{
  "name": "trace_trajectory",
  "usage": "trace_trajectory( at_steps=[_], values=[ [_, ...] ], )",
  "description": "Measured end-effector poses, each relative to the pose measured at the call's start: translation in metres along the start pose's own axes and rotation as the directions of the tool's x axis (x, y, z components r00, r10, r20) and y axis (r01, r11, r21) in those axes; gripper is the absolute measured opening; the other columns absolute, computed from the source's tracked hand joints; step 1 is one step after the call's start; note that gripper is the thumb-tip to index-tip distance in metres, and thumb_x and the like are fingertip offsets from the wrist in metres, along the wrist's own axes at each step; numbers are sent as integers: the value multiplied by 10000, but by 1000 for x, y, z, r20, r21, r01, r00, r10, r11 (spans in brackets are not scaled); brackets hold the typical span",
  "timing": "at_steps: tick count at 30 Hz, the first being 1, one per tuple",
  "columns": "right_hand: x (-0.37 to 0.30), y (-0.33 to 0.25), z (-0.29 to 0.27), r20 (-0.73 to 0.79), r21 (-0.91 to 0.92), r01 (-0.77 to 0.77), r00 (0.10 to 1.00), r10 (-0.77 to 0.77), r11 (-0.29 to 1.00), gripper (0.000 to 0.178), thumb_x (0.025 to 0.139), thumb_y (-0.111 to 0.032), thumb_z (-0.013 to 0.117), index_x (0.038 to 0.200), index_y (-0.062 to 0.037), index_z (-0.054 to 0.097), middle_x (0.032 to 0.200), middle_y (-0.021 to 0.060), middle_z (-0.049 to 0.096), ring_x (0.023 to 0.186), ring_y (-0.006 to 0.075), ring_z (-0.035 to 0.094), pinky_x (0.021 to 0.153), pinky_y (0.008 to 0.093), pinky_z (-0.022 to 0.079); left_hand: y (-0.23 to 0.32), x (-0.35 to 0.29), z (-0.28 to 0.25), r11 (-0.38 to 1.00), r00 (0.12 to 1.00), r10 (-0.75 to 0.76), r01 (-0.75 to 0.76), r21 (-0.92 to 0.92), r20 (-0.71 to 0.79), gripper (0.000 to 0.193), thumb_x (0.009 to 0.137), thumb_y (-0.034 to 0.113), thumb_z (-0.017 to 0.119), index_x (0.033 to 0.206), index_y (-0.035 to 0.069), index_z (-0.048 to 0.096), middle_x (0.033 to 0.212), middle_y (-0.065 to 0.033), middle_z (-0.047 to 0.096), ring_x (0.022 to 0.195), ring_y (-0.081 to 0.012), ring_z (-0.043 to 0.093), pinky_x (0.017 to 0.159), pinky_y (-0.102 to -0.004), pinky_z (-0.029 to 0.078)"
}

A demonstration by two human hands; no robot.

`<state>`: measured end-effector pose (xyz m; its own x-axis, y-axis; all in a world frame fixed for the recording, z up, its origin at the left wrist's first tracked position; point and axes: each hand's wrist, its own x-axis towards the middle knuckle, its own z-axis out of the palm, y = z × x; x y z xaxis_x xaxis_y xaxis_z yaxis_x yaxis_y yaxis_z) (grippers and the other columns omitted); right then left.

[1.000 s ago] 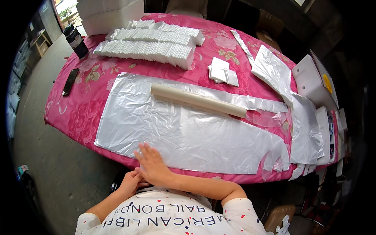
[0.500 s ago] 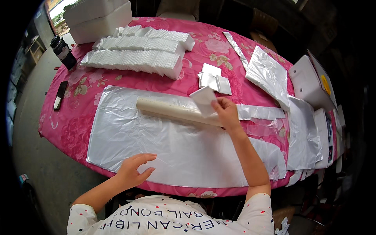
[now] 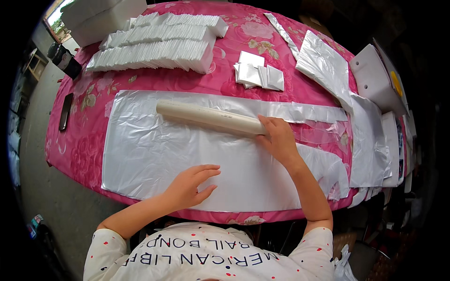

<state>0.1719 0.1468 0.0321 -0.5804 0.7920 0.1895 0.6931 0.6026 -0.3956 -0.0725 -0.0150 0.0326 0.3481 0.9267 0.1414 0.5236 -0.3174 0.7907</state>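
A pale cream tube [image 3: 206, 116] lies slantwise across a flat stack of silvery-white plastic sheets [image 3: 154, 154]. The fingers and thumb of my right hand [image 3: 280, 139] are closed around the tube's right end. My left hand [image 3: 193, 186] hovers over the near part of the sheets, fingers stretched and apart, holding nothing. Beyond the tube sits a small loose pile of folded white squares [image 3: 251, 75]. A folded silvery strip [image 3: 309, 113] extends to the right, past my right hand.
Long rows of folded white squares [image 3: 150, 54] stand at the back left, before a white foam box [image 3: 101, 21]. A black bottle [image 3: 64, 61] and a phone [image 3: 66, 112] are at the left edge. More silvery sheets [image 3: 323, 63] and a white box [image 3: 377, 79] lie right, on the pink flowered tablecloth [image 3: 77, 150].
The folded white square has left my right hand, which now grips the tube's end; the small pile looks fuller. My left hand has moved right over the sheets. The view has shifted slightly.
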Motion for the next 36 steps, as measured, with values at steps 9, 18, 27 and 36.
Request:
trace_trajectory(
  at_steps=[9, 18, 27, 36],
  values=[
    [-128, -73, 17, 175, 311, 18, 982, -76, 950, 572, 872, -310, 521, 1306, 41, 399, 1335, 204, 408, 1246, 358, 366, 1033, 413, 296, 7, 8, 58, 953, 995, 81, -63, 295, -49, 780, 785, 375, 632, 1388, 42, 265, 1445, -305, 62, 1327, -485, 100, 1064, -504, 202],
    [-175, 76, -33, -48, -272, -210, 978, 205, 939, 536, 863, -263, 507, 1326, -18, 395, 1398, 190, 341, 1291, 337, 320, 1066, 408, 243, 38, 22, 85, 921, 980, 141, -182, 345, 141, 733, 765, 493, 589, 1329, 66, 400, 1448, -288, 115, 1330, -476, 107, 1079, -498, 173],
    [-206, 132, -117, -337, -733, -626, 675, 656, 267, 367, 793, -66, 467, 1144, 19, 531, 1214, 209, 510, 1251, 350, 368, 1048, 492, 232, 45, 25, 96, 890, 964, 192, -249, 381, 182, 743, 786, 519, 548, 1349, 65, 377, 1460, -254, 122, 1340, -447, 98, 1069, -512, 186],
    [-153, -12, -9, 105, -132, -85, 990, 99, 988, 595, 833, -269, 564, 1315, 27, 378, 1399, 200, 333, 1306, 358, 290, 1080, 432, 213, 45, 27, 99, 887, 963, 203, -258, 384, 178, 734, 784, 505, 558, 1345, 67, 384, 1461, -239, 129, 1340, -439, 103, 1050, -525, 211]
  ],
)
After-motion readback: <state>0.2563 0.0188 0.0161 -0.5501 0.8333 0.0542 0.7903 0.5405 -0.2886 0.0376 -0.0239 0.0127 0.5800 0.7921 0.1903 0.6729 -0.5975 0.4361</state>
